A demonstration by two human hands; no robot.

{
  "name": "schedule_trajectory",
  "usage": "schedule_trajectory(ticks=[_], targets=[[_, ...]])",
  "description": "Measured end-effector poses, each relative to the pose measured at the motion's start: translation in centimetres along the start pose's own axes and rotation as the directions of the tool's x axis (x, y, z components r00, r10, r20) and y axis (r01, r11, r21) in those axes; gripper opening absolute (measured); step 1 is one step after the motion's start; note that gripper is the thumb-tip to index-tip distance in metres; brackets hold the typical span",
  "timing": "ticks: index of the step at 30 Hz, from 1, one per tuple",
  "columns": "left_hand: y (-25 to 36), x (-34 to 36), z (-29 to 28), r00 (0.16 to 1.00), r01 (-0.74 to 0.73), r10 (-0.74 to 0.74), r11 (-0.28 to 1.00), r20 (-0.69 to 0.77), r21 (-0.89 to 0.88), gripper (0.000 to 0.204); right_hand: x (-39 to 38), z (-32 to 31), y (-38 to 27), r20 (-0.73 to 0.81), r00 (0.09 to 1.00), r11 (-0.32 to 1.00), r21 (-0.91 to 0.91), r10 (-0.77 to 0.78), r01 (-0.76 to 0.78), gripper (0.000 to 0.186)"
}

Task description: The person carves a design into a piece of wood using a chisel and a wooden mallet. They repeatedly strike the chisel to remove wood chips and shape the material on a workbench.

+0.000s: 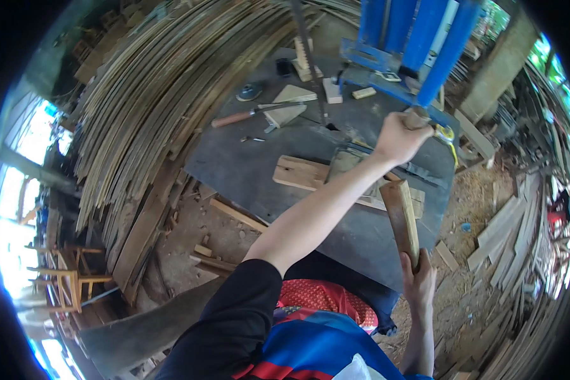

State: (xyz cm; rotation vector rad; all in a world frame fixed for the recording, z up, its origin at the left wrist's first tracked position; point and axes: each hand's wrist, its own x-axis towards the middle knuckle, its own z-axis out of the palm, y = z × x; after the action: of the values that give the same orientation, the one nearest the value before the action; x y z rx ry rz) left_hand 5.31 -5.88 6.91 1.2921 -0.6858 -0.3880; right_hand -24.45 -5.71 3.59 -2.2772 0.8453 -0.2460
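Left hand (400, 139): fingers curled shut around a brown wooden piece (417, 116), whose blunt end shows above the fist (the rest is covered, so its full shape cannot be told). This hand is above the far right part of the dark table (234, 168), which serves as reference below.

Right hand (419, 278): fingers wrapped round the lower end of a squared wood block (399, 212), with no more opening than the block's thickness. The block is tilted, its upper end over the right part of the table.

On the table, about its middle, lies a pale board (301, 173), with a grey-green piece (346, 163) across it (kind unclear). Toward the table's far left rests a tool with a wooden handle (231, 119); nearer its middle, beside that, are pale wood offcuts (296, 94). A yellow tape measure (446, 133) is at the table's far right edge.

Beyond the table's far edge stand blue posts (396, 25). Left of the table, long planks (171, 76) are stacked; right of it, loose boards (500, 234) lie on the ground
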Motion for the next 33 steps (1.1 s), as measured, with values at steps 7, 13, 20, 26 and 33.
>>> schedule_trajectory(ticks=[7,13,20,26,33], targets=[[-0.7,0.0,-0.2,1.000,-0.019,0.021,0.993,0.019,-0.113,0.024,-0.8,0.1,-0.6,0.016,1.000,0.997,-0.076,0.022,-0.021,0.047],[0.2,0.0,-0.8,0.976,0.198,-0.172,0.957,0.134,-0.214,0.027,-0.7,1.3,0.9,0.026,1.000,0.996,-0.087,0.017,-0.015,0.051],[1.0,-0.6,-0.4,0.986,0.143,-0.118,0.963,0.120,-0.227,0.038,-0.7,1.9,2.0,0.033,0.997,0.998,-0.034,0.063,-0.062,0.056],[0.8,-0.5,-0.4,0.980,0.177,-0.150,0.958,0.132,-0.226,0.030,-0.6,3.1,2.8,0.053,0.988,0.981,0.124,0.146,-0.151,0.056],[0.6,-0.7,-0.5,0.987,0.139,-0.121,0.973,0.101,-0.186,0.032,-0.5,2.3,2.9,0.032,0.985,0.898,0.408,0.168,-0.167,0.050]])
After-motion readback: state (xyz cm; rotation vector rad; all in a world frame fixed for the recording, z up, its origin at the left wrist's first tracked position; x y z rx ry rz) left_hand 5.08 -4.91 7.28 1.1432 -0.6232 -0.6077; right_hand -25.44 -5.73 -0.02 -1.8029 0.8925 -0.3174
